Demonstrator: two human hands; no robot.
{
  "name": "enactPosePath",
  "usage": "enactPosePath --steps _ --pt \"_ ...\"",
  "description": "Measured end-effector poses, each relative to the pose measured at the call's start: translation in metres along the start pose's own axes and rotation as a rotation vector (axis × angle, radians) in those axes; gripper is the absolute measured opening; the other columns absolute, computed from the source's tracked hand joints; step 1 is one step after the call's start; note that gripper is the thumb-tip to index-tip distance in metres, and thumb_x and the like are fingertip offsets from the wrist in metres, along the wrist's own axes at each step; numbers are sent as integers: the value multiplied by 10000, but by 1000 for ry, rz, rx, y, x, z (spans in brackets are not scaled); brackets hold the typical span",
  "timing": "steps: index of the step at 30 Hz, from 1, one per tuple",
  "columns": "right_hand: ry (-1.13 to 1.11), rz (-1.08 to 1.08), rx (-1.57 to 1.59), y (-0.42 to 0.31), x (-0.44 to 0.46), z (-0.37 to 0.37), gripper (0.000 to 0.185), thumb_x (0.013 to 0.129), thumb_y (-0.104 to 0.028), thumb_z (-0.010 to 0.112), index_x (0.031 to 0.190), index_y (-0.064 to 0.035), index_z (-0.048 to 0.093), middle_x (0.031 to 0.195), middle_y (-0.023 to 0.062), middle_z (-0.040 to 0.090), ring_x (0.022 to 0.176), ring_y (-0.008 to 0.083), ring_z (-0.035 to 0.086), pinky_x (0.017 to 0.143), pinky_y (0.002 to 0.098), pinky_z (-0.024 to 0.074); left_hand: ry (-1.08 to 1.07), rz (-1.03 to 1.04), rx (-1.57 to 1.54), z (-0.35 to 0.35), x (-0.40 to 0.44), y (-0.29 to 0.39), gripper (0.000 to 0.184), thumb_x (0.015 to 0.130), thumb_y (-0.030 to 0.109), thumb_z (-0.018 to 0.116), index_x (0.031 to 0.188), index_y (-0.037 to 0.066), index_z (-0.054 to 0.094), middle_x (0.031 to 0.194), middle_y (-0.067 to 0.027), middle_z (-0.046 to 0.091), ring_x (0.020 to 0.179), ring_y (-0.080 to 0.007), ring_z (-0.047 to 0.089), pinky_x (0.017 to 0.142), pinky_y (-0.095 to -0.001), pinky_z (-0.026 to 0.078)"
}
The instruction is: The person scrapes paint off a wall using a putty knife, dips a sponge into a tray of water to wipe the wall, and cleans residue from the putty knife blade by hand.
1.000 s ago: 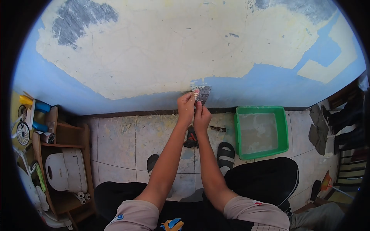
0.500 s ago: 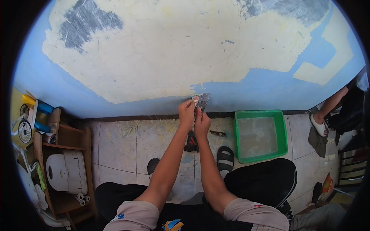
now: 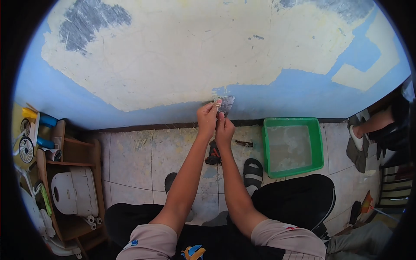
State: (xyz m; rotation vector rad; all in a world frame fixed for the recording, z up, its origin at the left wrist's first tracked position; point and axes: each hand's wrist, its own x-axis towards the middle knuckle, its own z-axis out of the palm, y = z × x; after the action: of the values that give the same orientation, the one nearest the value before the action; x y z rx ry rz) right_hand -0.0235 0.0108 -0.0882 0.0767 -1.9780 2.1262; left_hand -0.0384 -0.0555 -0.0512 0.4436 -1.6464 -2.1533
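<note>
A wide metal scraper blade (image 3: 227, 104), spotted with residue, is in front of the blue lower part of the wall (image 3: 277, 97). My left hand (image 3: 207, 118) has its fingers closed at the blade's left side. Just below and to the right, my right hand (image 3: 224, 130) is closed around the scraper's lower end, thumb pointing up. The two hands are almost touching. Above them, the paint is gone from a large cream area (image 3: 173, 56) with a ragged edge. The scraper's handle is mostly hidden by my fingers.
A green basin (image 3: 320, 147) with cloudy water stands at the right. A red and black tool (image 3: 212, 154) and a dark bar (image 3: 244, 143) lie on the tiles (image 3: 130, 164) among paint flakes. Wooden shelves (image 3: 98, 182) stand left; another person's leg (image 3: 377, 122) shows at right.
The view tilts down and then back up. My hands stay together on the scraper. At the right, another person's leg and light shoe have come into view.
</note>
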Motion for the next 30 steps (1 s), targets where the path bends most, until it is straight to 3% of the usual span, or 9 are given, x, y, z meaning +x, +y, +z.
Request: enactPosePath --steps 4,6,9,20,22,24,26,28,30 --pt "-21 29 -22 10 6 0 422 1037 -290 556 792 37 660 563 1 485 549 70 423 494 296 334 27 -18 71 6 -1 9 272 954 188 694 722 55 646 676 73 539 615 -24 443 541 -221 371" --pt "30 -63 -39 -13 8 6 445 1022 -268 575 708 46 592 541 76 506 532 110 414 492 339 340 6 54 67 7 12 24 268 950 187 699 723 54 650 673 72 539 615 -25 444 543 -222 371" --pt "-27 23 -11 -1 10 5 449 1020 -268 579 705 52 589 536 88 495 529 110 420 491 338 346 -3 53 45 0 3 15 262 946 182 704 723 53 653 669 71 533 614 -29 441 544 -223 368" --pt "4 -35 2 -4 6 0 452 1022 -288 572 734 58 610 537 102 467 531 112 408 489 343 345 -23 19 5 7 4 12 249 952 169 692 734 51 667 683 67 553 604 -25 451 531 -220 381" --pt "-34 72 53 -2 12 -2 443 1026 -282 565 744 57 606 538 82 460 536 107 395 483 339 332 -43 52 10 15 6 26 247 951 172 695 738 48 667 679 67 553 598 -25 458 525 -221 390" --pt "-39 1 -7 -7 21 -4 441 1027 -280 566 743 54 607 539 65 462 540 101 394 483 334 330 74 41 -42 27 -2 38 386 945 186 707 624 48 545 595 72 471 553 -21 381 477 -235 308" --pt "-64 -34 -85 -9 19 -6 440 1027 -279 566 741 52 608 539 48 464 543 95 392 482 328 328 48 61 -57 28 6 47 383 943 194 711 626 49 550 594 72 473 551 -21 381 477 -235 310" --pt "-73 0 76 -9 20 -4 501 1037 -309 561 645 1 534 566 -23 471 527 58 396 470 278 310 18 93 -76 19 2 37 381 941 201 715 629 50 556 594 71 475 550 -20 382 476 -235 311" --pt "-43 -25 48 -8 17 -6 504 1038 -314 558 639 -7 527 564 -30 469 524 53 396 466 275 303 0 -4 -24 16 3 25 266 946 192 703 718 68 647 650 69 534 578 -27 463 522 -223 384"
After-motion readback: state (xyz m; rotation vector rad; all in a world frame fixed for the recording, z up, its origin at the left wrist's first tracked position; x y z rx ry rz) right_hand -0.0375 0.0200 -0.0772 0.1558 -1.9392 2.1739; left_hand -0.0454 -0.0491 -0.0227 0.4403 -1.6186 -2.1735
